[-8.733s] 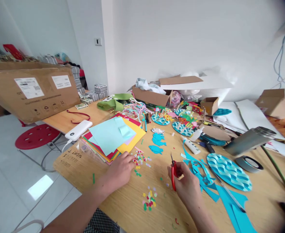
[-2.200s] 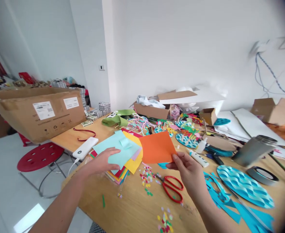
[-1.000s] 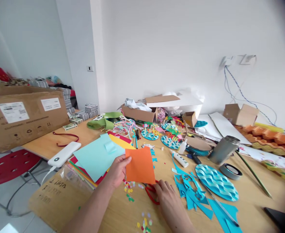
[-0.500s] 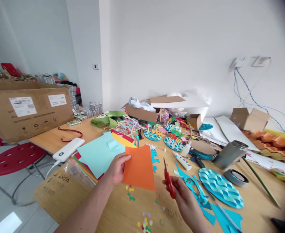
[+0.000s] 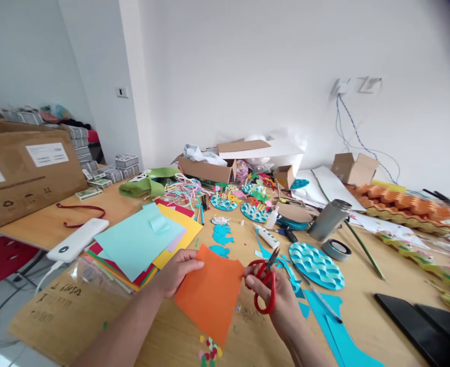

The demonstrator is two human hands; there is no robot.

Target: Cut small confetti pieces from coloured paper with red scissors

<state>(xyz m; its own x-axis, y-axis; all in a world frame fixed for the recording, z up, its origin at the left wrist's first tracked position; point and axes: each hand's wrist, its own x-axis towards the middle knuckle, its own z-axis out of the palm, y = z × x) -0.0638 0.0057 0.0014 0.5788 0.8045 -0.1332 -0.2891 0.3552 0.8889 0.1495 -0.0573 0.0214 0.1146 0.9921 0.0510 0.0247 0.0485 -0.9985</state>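
My left hand point(image 5: 179, 274) pinches the upper left side of an orange sheet of paper point(image 5: 213, 293), thumb on top. The sheet is tilted above the table, its top edge curved. In my right hand point(image 5: 280, 293) are red-handled scissors point(image 5: 265, 285), blades pointing up and away. The right fingertips meet the sheet's right corner; whether they grip it I cannot tell. Blue fish-shaped paper cutouts point(image 5: 222, 234) lie just beyond the sheet. Small coloured paper dots point(image 5: 210, 349) are scattered below it. Blue paper scraps point(image 5: 324, 311) lie beside my right hand.
Coloured paper sheets point(image 5: 133, 239) and a white power bank point(image 5: 79, 238) lie at left. At right are a wavy blue oval point(image 5: 317, 265), a tape roll point(image 5: 336, 249), a metal bottle point(image 5: 330, 219) and a black object point(image 5: 404, 326). A glue bottle point(image 5: 268, 237) lies mid-table; boxes line the wall.
The orange sheet has turned and tilted, moving slightly down. My right hand has come left to its corner, and the scissors have turned in the hand. The view has shifted right.
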